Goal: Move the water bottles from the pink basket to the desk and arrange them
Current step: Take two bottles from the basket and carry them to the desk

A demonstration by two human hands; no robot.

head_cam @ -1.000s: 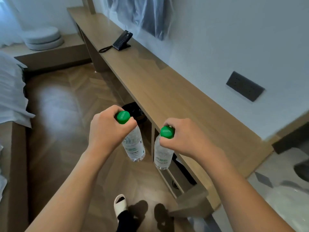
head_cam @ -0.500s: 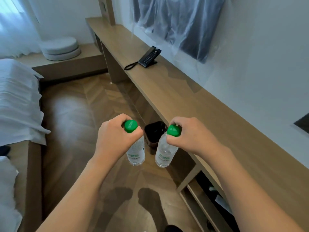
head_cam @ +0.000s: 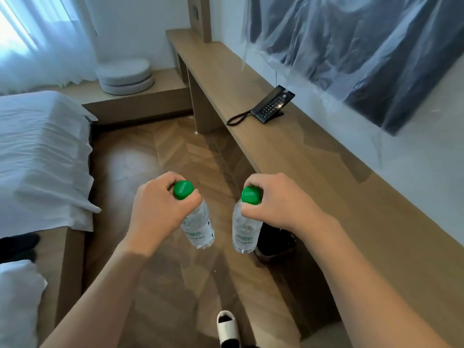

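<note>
1. Gripping a water bottle each by the neck just under its green cap, the left hand [head_cam: 160,212] holds the left bottle [head_cam: 198,228] and the right hand [head_cam: 278,203] holds the right bottle [head_cam: 244,233].
2. Both bottles hang over the wooden floor [head_cam: 175,151], near the long worktop [head_cam: 288,151] on the right.
3. A black telephone [head_cam: 272,105] sits far along that worktop.
4. A white bed [head_cam: 42,156] lies left.

Two water bottles showing: left bottle [head_cam: 198,228] and right bottle [head_cam: 244,231], each wearing one green cap, two caps in all. Two hands working: left hand [head_cam: 160,212] gripping one bottle, right hand [head_cam: 278,203] gripping the other. One telephone [head_cam: 272,105] sitting on one desk [head_cam: 313,167], toward its far end. One bed [head_cam: 42,156]. Two round cushions [head_cam: 125,76] lying stacked. One white slipper [head_cam: 227,327] showing.
</note>
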